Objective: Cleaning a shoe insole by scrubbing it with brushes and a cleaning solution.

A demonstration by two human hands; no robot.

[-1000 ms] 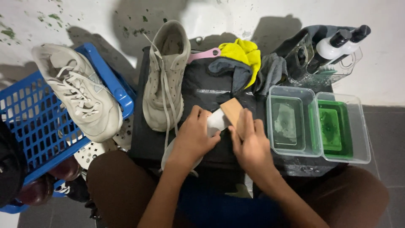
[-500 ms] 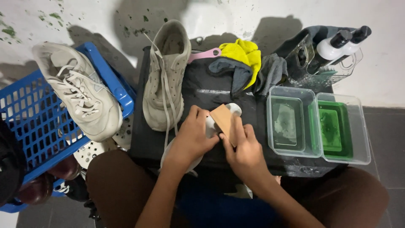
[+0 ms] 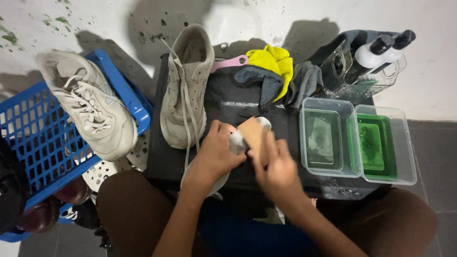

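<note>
Tan wooden brush (image 3: 251, 133) over white insole (image 3: 236, 141).

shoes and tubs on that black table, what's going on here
A person sits at a black table, scrubbing a white insole. The left hand pins the insole down while the right hand works a wooden brush over it. One beige sneaker lies on the table, another on a blue basket. Two clear tubs of greenish liquid sit to the right.

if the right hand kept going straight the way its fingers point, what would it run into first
Probably the dark grey cloth. The right hand, gripping a tan wooden brush, points up and slightly left across the black surface; the cloth lies next in that line, though heights are hard to judge.
</note>
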